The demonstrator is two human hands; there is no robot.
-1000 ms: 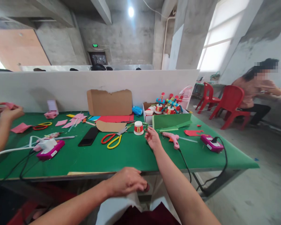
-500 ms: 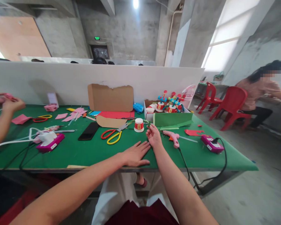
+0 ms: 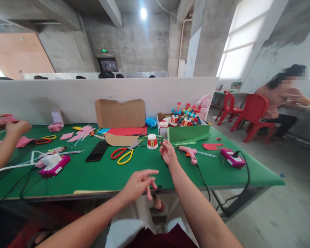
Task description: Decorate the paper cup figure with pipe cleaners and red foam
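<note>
Cup: here it is, the red-and-white paper cup (image 3: 152, 142), upside down on the green desk (image 3: 98, 176), a green coil poking out each side.
Right hand: the right hand (image 3: 168, 154) is in there, fingers pinched on the right-hand coil (image 3: 160, 137)!
Left hand: the left hand (image 3: 138, 183) hovers over the near edge, fingers loosely spread, holding nothing.
Left of cup: scissors (image 3: 131, 148), then a black phone (image 3: 96, 151).
Right side: pink glue gun (image 3: 192, 152) just beyond the right hand.
Far right: a box (image 3: 163, 131) packed with colourful cup figures (image 3: 187, 120).

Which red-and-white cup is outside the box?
The cup on the green table, left of the right hand; the other visible cups sit in the box.
</note>
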